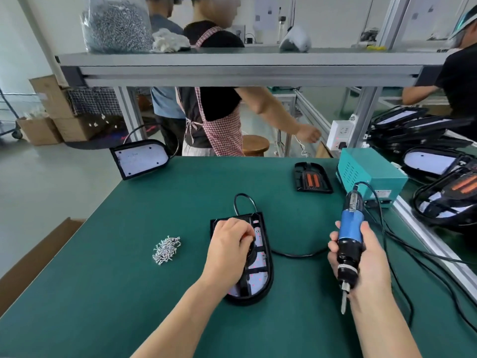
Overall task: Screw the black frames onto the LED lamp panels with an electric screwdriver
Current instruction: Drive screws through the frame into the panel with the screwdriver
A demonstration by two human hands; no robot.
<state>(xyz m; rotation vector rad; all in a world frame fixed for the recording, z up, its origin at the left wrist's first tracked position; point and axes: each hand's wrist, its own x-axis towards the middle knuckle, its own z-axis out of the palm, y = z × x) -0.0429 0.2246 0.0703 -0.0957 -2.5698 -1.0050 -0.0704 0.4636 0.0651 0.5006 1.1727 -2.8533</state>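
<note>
At the green mat's [103,293] centre lay 1 LED lamp panel [258,282], its black frame [269,264] on top — the left hand [229,244] pinched at the frame's middle. At 3 o'clock the right hand [371,262] gripped the electric screwdriver [351,228], bit downward; loose screws [166,250] sat at 9 o'clock.

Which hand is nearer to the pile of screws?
Left. The left hand is on the lamp panel right of the pile of screws; the right hand grips the screwdriver farther right.
</note>
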